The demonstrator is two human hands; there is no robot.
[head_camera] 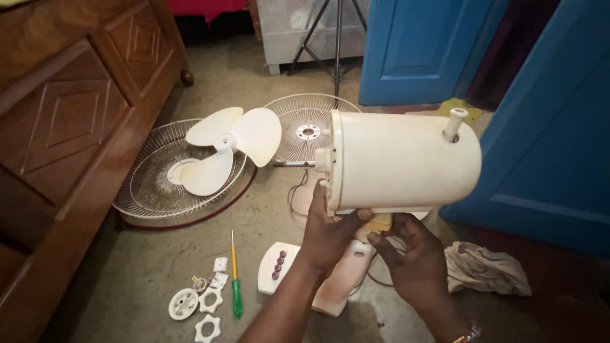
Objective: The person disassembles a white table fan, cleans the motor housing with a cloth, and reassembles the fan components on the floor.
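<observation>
**Both hands under the fan motor housing**

The cream fan motor housing [403, 162] is held up off the floor, lying sideways with its knob pointing up. The left hand [328, 233] pinches the housing's lower front edge, thumb on the rim. The right hand [412, 262] curls its grip around the yellowish neck piece [380, 223] just beneath the housing. Below both grips lies the fan base [330, 273] with its dark red buttons. Left of the left grip lie a green-handled screwdriver [235, 279], white plastic nuts [208, 300], the blade [225, 149] and a wire guard [162, 184]. Right of the right grip lies a cloth [486, 270].
</observation>
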